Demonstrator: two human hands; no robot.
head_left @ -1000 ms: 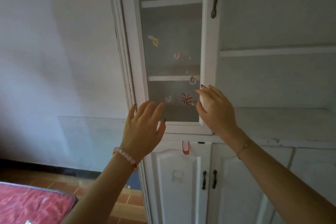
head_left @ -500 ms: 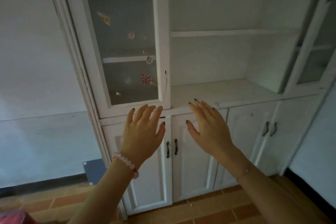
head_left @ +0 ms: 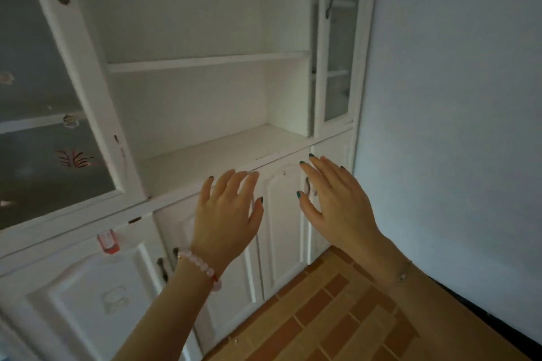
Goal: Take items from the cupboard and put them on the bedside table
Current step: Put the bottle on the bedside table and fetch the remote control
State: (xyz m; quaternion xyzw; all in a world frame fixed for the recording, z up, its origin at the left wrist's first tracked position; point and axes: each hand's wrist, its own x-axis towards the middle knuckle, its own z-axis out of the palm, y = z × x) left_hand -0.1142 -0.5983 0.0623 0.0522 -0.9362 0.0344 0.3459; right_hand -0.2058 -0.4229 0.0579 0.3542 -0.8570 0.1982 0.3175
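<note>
Fingers (head_left: 231, 183) spread and empty on left hand (head_left: 225, 217) and right hand (head_left: 337, 205), I'd hook that dark door handle (head_left: 307, 185), since the shelves (head_left: 220, 152) seem bare

Quick tally: one cupboard (head_left: 187, 108). Two glass doors, a wide one (head_left: 44, 132) at its left edge and a narrow one (head_left: 337, 47) at its right edge. Two open shelves (head_left: 205, 63) in the middle. Four panel doors (head_left: 88, 302) along the bottom edge. Three stickers (head_left: 73, 157) I can count for sure on the left glass, the rest is blur. One red tag (head_left: 108, 241). Two hands, left hand (head_left: 225, 220) and right hand (head_left: 337, 202), one bracelet each: beads (head_left: 202, 268) and a thin chain (head_left: 403, 274).
</note>
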